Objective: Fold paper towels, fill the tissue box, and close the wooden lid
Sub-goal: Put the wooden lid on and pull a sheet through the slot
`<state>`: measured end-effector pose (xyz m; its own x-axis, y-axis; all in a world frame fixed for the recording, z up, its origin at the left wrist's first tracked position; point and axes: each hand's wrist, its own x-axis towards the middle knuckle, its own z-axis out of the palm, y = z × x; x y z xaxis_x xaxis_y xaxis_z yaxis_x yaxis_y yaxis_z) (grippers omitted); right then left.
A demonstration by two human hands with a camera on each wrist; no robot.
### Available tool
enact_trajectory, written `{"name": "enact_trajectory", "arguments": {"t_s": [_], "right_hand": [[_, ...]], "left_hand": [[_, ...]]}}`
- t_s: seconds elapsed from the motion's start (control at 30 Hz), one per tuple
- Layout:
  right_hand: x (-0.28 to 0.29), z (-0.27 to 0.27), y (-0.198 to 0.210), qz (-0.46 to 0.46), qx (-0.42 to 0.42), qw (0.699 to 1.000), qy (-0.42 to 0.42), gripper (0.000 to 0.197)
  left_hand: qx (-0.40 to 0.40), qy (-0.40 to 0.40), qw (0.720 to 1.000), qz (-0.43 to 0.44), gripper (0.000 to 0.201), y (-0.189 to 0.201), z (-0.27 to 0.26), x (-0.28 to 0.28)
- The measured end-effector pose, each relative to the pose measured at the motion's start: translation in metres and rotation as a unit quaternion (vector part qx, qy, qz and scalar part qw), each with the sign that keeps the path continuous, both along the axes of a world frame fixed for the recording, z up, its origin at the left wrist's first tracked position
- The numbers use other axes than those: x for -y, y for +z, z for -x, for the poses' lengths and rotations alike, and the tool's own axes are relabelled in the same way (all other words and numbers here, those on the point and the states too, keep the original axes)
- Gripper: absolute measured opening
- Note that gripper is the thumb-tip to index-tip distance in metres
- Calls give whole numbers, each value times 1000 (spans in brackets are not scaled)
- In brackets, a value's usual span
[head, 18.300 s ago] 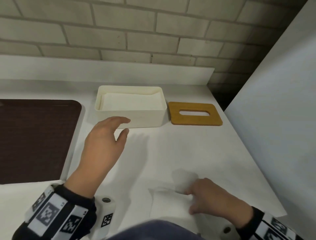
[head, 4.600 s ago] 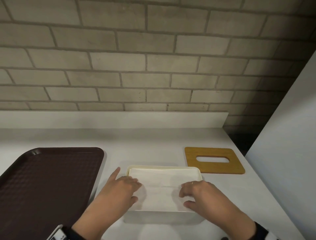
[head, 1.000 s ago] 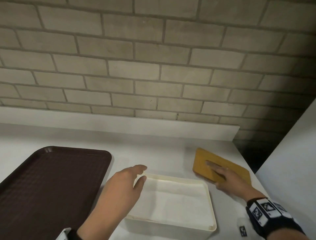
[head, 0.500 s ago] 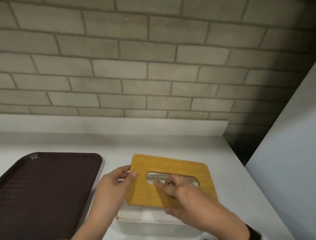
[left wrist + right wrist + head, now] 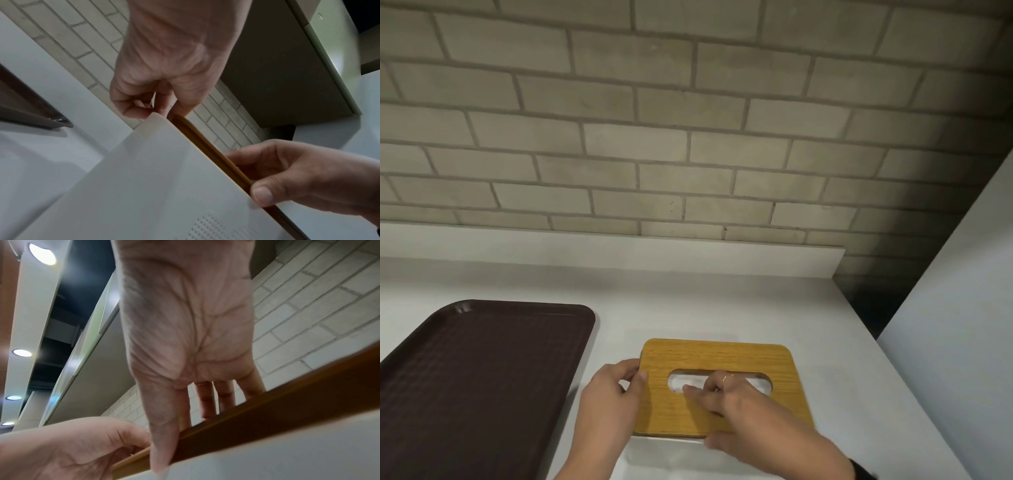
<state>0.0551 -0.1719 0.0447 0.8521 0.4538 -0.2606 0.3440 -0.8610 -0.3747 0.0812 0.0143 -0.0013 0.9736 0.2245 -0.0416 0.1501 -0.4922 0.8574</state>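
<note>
Sitting on the white box (image 5: 671,445), the wooden lid (image 5: 722,356) is pinched by your left hand (image 5: 607,404) and right hand (image 5: 750,418); paper (image 5: 678,381) shows through its slot, brown tray (image 5: 476,377) beside it on the white counter (image 5: 688,308).

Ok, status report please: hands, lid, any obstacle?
Left hand pinches lid left edge. Right hand grips front edge, fingers over slot. Lid on box. Tray apart, nothing blocking.

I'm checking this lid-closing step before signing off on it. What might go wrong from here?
The wooden lid may seat crooked: the left hand pinches only its left edge. The right hand fingers lie over the slot, so they might snag the paper towel showing there. Pressing could slide the tissue box toward the tray.
</note>
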Motion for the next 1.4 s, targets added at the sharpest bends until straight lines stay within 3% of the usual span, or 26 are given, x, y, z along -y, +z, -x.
{"name": "enact_trajectory", "arguments": {"t_s": [0.33,0.4,0.47,0.5,0.57,0.67,0.8,1.27,1.33,1.4], "right_hand": [[2,4,-14,-90,9,995,-36,65],[13,6,-16,-161,82,977,-110,68],[34,4,-25,-209,183,933,-229,55],[44,1,-29,-206,199,914,-287,47],[58,-4,-37,-183,152,906,-350,45],[65,-12,-45,-236,89,898,-361,39],[65,-24,-54,-290,95,872,-383,24],[69,-45,-50,-349,48,855,-380,27],[68,-46,-50,-309,82,875,-363,22],[64,-40,-48,-208,207,904,-311,13]], "left_hand": [[19,19,999,-27,23,0,-1,1],[18,17,1000,-17,22,-1,0,0],[24,17,1000,1,23,-2,-2,-1],[32,14,999,12,24,-3,-3,-1],[48,-3,998,51,26,-7,-7,1],[39,-16,989,140,26,-11,-17,4],[16,-4,980,197,22,-16,-36,3],[23,34,980,192,22,-24,-40,12],[39,25,981,188,24,-23,-37,14],[86,15,987,132,19,-21,-32,15]]}}
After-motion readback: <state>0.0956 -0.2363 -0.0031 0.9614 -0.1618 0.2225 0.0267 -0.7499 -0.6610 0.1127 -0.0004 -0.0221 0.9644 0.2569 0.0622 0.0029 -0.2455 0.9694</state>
